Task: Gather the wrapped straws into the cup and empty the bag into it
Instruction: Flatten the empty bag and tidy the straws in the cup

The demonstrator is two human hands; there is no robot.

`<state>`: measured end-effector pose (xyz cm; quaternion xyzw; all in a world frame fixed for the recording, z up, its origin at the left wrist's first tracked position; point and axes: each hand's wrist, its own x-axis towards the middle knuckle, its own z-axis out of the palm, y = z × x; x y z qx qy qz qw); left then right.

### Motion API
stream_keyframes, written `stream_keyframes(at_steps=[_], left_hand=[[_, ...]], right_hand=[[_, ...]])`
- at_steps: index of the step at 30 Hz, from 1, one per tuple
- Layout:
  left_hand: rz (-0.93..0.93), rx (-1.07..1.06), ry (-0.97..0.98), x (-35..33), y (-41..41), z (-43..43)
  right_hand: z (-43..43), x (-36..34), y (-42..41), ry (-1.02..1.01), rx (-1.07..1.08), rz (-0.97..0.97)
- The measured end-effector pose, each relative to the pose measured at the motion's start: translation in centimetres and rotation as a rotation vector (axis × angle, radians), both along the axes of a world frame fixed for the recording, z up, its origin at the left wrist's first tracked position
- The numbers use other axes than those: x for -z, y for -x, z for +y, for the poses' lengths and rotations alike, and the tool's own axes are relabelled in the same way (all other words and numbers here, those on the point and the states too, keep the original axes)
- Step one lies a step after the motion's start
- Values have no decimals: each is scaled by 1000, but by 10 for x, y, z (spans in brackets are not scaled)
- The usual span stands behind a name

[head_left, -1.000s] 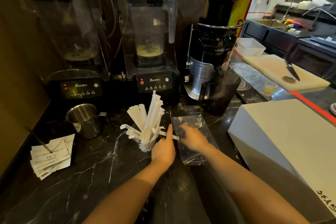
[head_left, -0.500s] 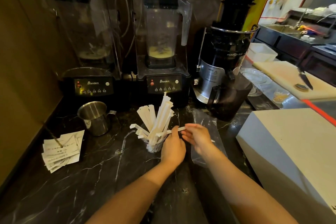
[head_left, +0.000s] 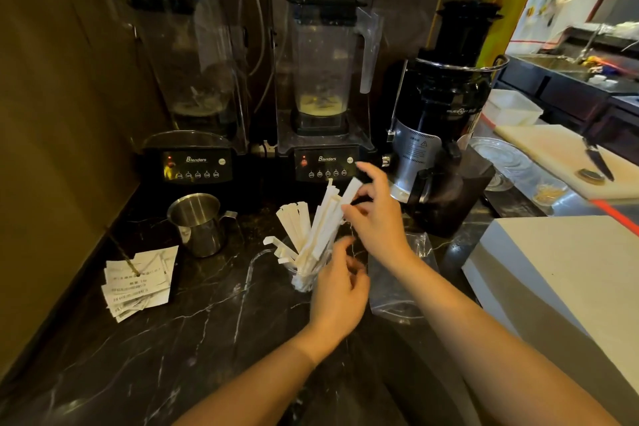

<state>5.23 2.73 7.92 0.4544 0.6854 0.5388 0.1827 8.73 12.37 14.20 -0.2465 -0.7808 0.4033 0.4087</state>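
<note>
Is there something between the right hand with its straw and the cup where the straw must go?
Nothing visible blocks it. The right hand holds a wrapped straw above the cup; only the straws already standing inside crowd the opening.

Two blenders [head_left: 197,162] [head_left: 326,162], one juicer [head_left: 446,114], one cup [head_left: 306,278], roughly fifteen straws [head_left: 311,228].

Both our hands raised, fingers loose

Our left hand [head_left: 340,290] hangs low with fingers curled, while our right hand [head_left: 377,214] reaches higher, fingers spread, thumb and forefinger pinched together.
</note>
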Motion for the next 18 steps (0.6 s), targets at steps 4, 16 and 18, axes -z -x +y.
stream_keyframes(at_steps=[4,16,18], left_hand=[[146,-106,-35,-11,19,-31],[701,-344,-13,-54,101,-52],[769,-332,43,-57,111,-48]], right_hand=[[-9,3,9,-168,-74,-267],[-19,25,24,-315,-137,-784],[-17,21,25,-297,-155,-809]])
